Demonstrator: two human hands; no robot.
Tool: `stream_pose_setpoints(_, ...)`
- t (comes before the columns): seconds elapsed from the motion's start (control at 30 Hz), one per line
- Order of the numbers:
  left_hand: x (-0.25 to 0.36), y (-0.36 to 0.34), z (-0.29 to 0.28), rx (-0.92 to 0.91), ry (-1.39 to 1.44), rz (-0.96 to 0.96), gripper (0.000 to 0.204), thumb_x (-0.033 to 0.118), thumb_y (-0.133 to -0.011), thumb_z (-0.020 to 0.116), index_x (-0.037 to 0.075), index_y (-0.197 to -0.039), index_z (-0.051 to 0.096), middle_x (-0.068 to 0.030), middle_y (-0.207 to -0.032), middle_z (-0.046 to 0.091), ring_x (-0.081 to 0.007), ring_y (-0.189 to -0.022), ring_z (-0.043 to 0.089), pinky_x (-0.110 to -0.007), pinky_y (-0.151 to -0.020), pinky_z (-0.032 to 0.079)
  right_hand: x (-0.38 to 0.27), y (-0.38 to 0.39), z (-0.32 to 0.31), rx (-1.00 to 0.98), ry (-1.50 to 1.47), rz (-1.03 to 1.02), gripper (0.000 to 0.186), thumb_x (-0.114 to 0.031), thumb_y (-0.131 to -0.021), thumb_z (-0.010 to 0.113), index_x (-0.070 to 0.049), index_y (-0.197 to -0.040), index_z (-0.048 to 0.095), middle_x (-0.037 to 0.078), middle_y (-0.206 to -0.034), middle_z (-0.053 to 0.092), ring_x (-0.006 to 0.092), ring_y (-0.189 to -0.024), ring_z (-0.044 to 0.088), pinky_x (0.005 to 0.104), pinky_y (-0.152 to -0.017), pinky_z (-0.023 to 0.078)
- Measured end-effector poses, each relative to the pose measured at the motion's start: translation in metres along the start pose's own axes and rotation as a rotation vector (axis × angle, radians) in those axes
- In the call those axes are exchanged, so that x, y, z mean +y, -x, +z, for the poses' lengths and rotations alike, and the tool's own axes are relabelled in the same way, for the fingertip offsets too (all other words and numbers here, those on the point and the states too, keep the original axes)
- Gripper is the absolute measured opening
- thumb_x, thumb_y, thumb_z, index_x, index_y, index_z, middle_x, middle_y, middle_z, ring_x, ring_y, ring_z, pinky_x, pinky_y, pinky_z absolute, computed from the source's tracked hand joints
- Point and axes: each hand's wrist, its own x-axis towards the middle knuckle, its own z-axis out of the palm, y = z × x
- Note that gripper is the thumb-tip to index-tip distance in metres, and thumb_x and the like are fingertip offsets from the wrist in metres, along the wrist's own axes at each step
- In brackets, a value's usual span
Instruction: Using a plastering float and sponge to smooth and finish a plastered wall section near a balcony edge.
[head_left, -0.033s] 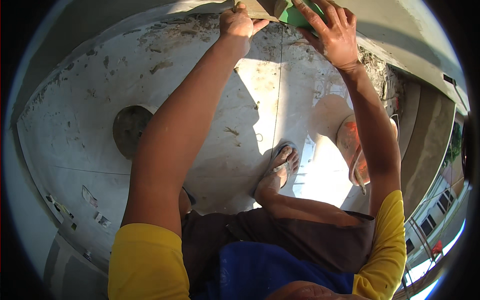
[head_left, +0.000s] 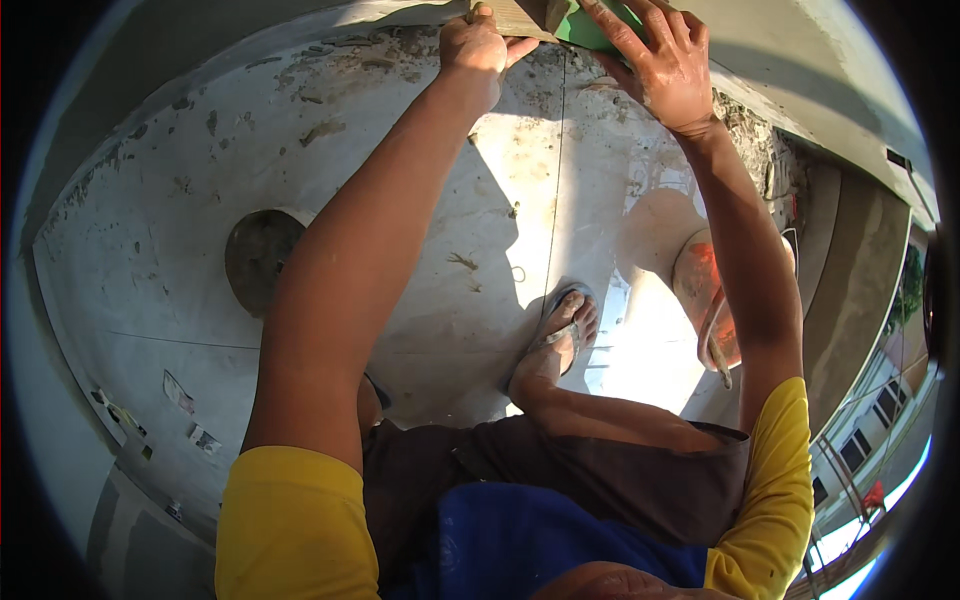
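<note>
Both my arms reach up to the wall at the top edge. My left hand is closed on a piece of light brown wooden board, thumb up and a finger stretched under it. My right hand lies over a flat green tool that looks like a plastering float, fingers bent across its top. A greyish block-like part stands between the board and the green tool. The upper parts of both things are cut off by the frame edge.
A dark round container stands left, partly behind my left arm. Right, an orange-stained bucket is partly behind my right forearm. Mortar crumbs lie along the wall's foot on the pale floor. My sandalled foot is below.
My right hand and the green tool have shifted very slightly to the left. My left hand and the board look the same.
</note>
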Motion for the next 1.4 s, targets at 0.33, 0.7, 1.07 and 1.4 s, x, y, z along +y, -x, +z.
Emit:
stream_pose_setpoints(0.33,0.003,0.007,0.003,0.019,-0.028,-0.002,0.037,0.019,-0.106,0.038,-0.011,-0.129,0.039,-0.0257,-0.125,0.052,-0.0383,-0.113,0.06,-0.046,-0.096,0.059,0.007,0.003,0.008,0.044,0.07,-0.053,0.064,-0.023,-0.08,0.064,-0.02,-0.142,0.05,0.008,-0.128,0.056,0.0291,-0.109,0.053,0.0485,-0.089,0.039)
stream_pose_setpoints(0.7,0.0,0.005,0.006,0.021,-0.007,-0.023,0.032,0.017,-0.107,0.035,-0.009,-0.124,0.041,-0.0244,-0.124,0.054,-0.0376,-0.109,0.063,-0.044,-0.091,0.061,0.008,0.011,0.035,0.145,0.156,-0.056,0.078,-0.019,-0.073,0.077,-0.036,-0.143,0.048,-0.009,-0.136,0.052,0.0179,-0.114,0.051,0.041,-0.094,0.037)
stream_pose_setpoints(1.07,-0.004,-0.002,-0.004,0.016,0.004,0.028,0.032,0.019,-0.106,0.036,-0.006,-0.125,0.041,-0.0231,-0.124,0.055,-0.0368,-0.107,0.064,-0.045,-0.088,0.062,0.026,0.039,0.02,0.176,0.201,-0.04,0.069,-0.023,-0.08,0.071,-0.037,-0.144,0.048,-0.012,-0.13,0.055,0.0146,-0.107,0.053,0.0397,-0.086,0.038)
stream_pose_setpoints(1.4,-0.001,-0.004,-0.004,-0.005,0.103,-0.005,0.037,0.026,-0.106,0.036,-0.007,-0.123,0.041,-0.0245,-0.124,0.056,-0.0386,-0.104,0.065,-0.05,-0.083,0.063,0.03,0.019,0.029,0.114,0.307,-0.094,0.069,-0.024,-0.079,0.074,-0.037,-0.142,0.05,-0.009,-0.131,0.055,0.0165,-0.109,0.053,0.0388,-0.092,0.036)
